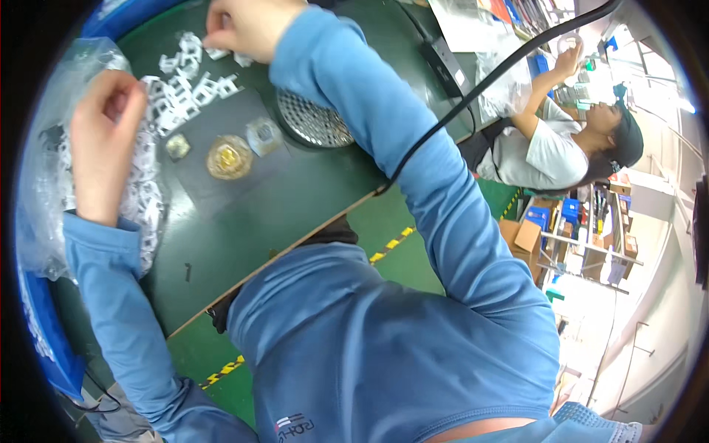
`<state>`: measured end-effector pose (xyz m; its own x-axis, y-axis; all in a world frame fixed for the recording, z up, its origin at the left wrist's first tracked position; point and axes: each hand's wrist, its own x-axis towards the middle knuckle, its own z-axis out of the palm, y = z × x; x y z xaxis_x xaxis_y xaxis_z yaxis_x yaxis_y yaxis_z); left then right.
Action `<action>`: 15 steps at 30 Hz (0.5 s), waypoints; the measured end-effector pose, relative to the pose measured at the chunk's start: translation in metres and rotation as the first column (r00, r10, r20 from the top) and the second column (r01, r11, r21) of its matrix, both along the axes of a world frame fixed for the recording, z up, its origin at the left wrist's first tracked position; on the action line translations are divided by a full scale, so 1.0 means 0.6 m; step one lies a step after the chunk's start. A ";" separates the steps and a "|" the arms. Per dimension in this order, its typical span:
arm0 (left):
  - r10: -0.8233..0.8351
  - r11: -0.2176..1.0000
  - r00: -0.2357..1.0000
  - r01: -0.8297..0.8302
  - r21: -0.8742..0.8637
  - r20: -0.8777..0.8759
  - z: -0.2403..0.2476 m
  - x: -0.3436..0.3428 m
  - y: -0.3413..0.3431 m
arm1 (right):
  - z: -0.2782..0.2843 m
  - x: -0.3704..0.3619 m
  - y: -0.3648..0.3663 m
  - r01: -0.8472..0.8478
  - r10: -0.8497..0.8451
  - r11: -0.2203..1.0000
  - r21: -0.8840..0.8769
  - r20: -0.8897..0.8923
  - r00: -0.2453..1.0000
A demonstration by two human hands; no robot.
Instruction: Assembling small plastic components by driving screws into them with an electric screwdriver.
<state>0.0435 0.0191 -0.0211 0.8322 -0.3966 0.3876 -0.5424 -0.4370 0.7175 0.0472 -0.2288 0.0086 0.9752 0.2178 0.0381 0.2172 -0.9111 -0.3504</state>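
A small white plastic clip (pixel 218 53), judged light, stiff and best taken by its edges, was pinched in the right hand (pixel 247 26) above the loose pile (pixel 188 85), while the left hand (pixel 103 144) was curled, its grip hidden.

1 head-worn fisheye view, tilted, looking steeply down, close over green worktable (pixel 310 199)

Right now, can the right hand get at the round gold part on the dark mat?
Probably yes. The right hand is at the white plastic pieces just beyond the dark mat, and nothing lies between it and the round gold part.
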 end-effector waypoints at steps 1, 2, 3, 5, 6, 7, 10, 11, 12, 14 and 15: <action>-0.013 0.999 1.000 0.013 0.048 -0.014 -0.005 0.008 0.003 | 0.013 0.007 -0.008 0.000 0.004 0.997 0.078 -0.063 0.998; -0.041 0.999 0.999 0.041 0.027 -0.009 -0.016 0.016 0.005 | 0.020 0.005 -0.007 -0.064 0.063 0.998 0.026 0.007 0.998; -0.060 0.998 0.998 0.060 0.008 0.001 -0.024 0.023 0.008 | 0.007 0.010 -0.001 -0.022 0.025 0.999 -0.026 0.102 0.994; -0.063 0.997 0.997 0.065 0.031 -0.046 -0.043 0.033 0.017 | -0.013 0.003 0.004 -0.055 0.059 0.998 -0.022 0.232 0.971; -0.069 0.998 0.997 0.069 0.002 -0.042 -0.044 0.033 0.029 | 0.006 -0.010 0.020 -0.104 0.091 0.994 0.043 0.241 0.966; -0.072 0.997 0.997 0.071 -0.025 -0.038 -0.047 0.034 0.041 | 0.030 -0.032 0.027 -0.153 0.122 0.982 0.109 0.250 0.960; -0.113 0.993 0.992 0.111 -0.041 -0.063 -0.059 0.042 0.035 | 0.083 -0.121 -0.002 -0.501 0.409 0.837 0.221 0.358 0.840; -0.169 0.985 0.981 0.165 -0.048 -0.092 -0.064 0.047 0.021 | 0.070 -0.146 -0.020 -0.521 0.442 0.822 0.228 0.322 0.838; -0.140 0.990 0.977 0.139 -0.019 -0.163 -0.072 0.053 0.026 | 0.056 -0.169 -0.028 -0.531 0.459 0.841 0.108 0.377 0.804; -0.112 0.990 0.990 0.119 0.079 -0.089 -0.078 0.059 0.046 | 0.046 -0.187 -0.043 -0.560 0.502 0.827 0.050 0.383 0.776; -0.101 0.979 0.995 0.100 0.177 -0.002 -0.079 0.063 0.058 | 0.042 -0.194 -0.045 -0.579 0.537 0.815 -0.015 0.396 0.745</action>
